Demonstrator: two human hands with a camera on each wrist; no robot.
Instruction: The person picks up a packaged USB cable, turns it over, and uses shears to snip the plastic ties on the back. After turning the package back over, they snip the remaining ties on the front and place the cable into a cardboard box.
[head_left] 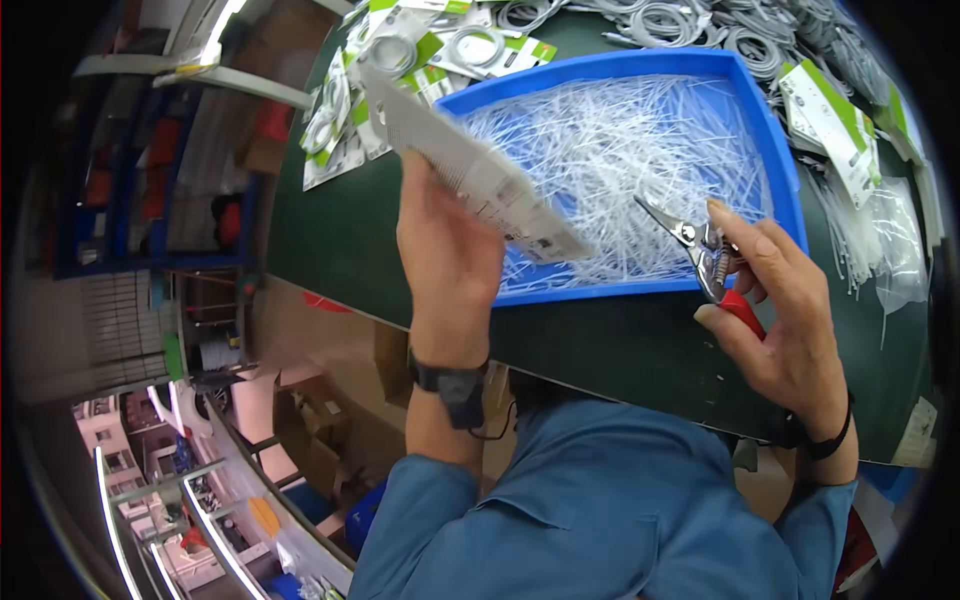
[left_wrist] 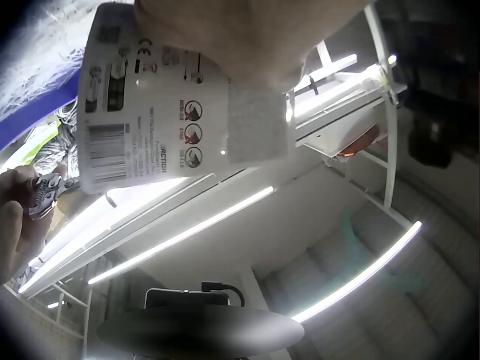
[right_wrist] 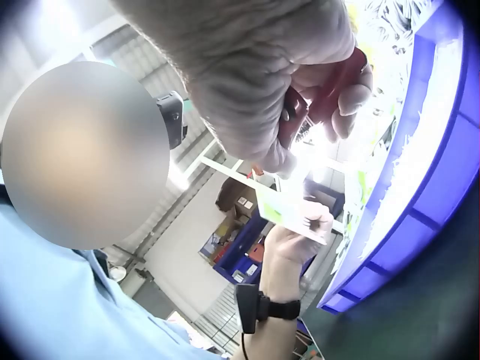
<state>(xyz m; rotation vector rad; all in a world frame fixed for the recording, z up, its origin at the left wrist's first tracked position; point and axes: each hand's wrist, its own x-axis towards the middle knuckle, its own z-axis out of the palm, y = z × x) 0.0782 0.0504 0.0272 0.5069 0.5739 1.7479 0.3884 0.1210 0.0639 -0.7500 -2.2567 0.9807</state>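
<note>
Tilted above the left part of a blue tray (head_left: 790, 175), a flat printed card package (head_left: 475, 170) is held by my left hand (head_left: 450, 265). The left wrist view shows the printed side of the package (left_wrist: 154, 127), with a barcode. My right hand (head_left: 790, 300) grips small metal cutters (head_left: 707, 255) by their red handles, jaws pointing up and left over the tray's right part. Many thin white strips (head_left: 610, 150) lie heaped in the tray. The package and the cutters are apart.
Carded packs with coiled cables (head_left: 475, 50) lie at the table's back left. Loose grey cables (head_left: 670, 22) are piled behind the tray. More carded packs (head_left: 835, 125) and a clear bag of strips (head_left: 900, 240) lie on the right of the green table (head_left: 600, 345).
</note>
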